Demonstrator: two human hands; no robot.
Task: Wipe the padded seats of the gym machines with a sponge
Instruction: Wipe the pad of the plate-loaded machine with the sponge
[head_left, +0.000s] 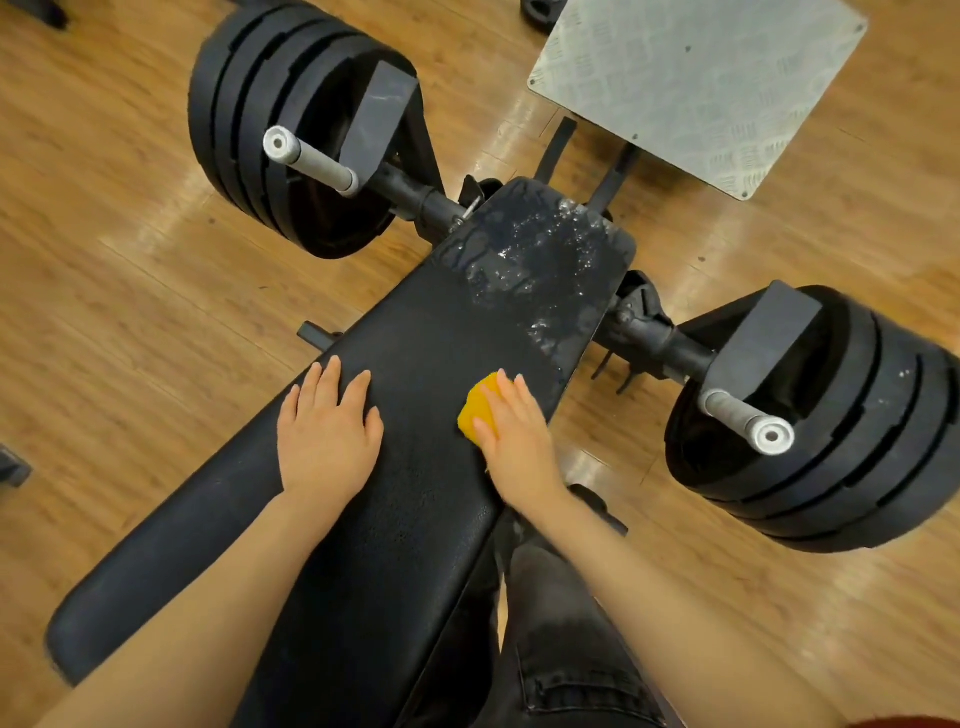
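The person is leaning over the long black padded vinyl seat (415, 441) of a plate-loaded gym machine, working with both hands. The right hand (519, 441) is pressing a small yellow-orange sponge (475, 410) flat against the pad near its right edge; the fingers are lying extended over the top of it rather than curling round, so the sponge is being pinned under the palm, which suits a sliding stroke. The left hand (327, 431) is resting open and empty on the pad towards its left edge, fingers spread, probably bracing the body for the reach.

Ahead of the sponge, the far end of the seat is glistening with soapy wet patches (540, 260), while the near stretch is looking dry and matt. I judge the wiping is partway along. Stacks of black weight plates (249, 130) are sitting on either side, above the wooden floor (104, 260).
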